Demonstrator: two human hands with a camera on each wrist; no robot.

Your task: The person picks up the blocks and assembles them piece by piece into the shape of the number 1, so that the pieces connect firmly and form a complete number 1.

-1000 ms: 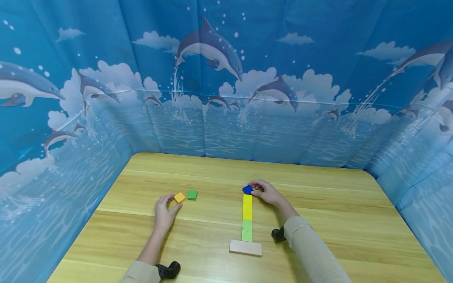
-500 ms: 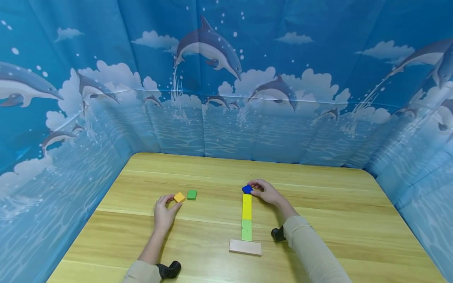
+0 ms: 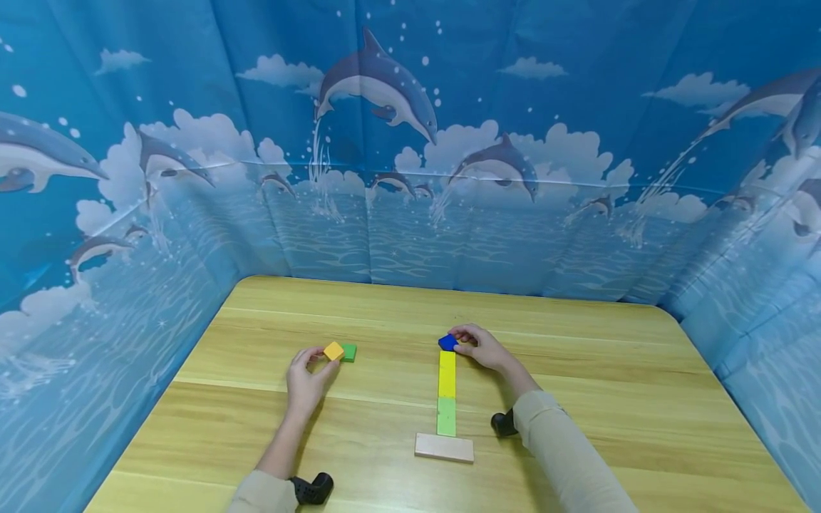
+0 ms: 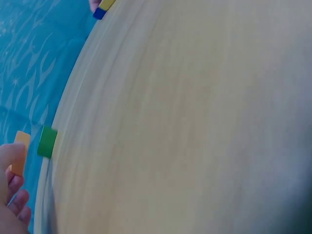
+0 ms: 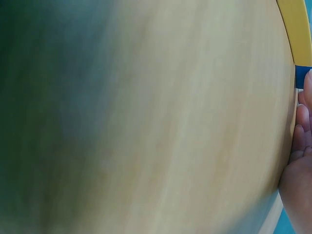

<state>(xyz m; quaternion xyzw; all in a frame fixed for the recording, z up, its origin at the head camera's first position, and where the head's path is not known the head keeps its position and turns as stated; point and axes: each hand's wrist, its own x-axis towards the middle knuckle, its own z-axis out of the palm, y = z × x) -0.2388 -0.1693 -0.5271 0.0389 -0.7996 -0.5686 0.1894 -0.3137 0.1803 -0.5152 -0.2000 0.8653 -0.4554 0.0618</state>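
Note:
My left hand pinches a square orange block between thumb and fingers. In the left wrist view this orange block is tilted and apart from the green block. In the head view it partly covers that green block, which lies on the table. My right hand pinches a blue block at the far end of a yellow block. In the right wrist view the blue block touches the yellow one; fingers hide part of it.
A light green block continues the row toward me from the yellow one. Across its near end lies a plain wooden block. All rest on a wooden table, with a dolphin-printed curtain behind and at the sides.
My left hand has moved right with the orange block, so that block now overlaps the green one in the head view. My right hand stays at the blue block.

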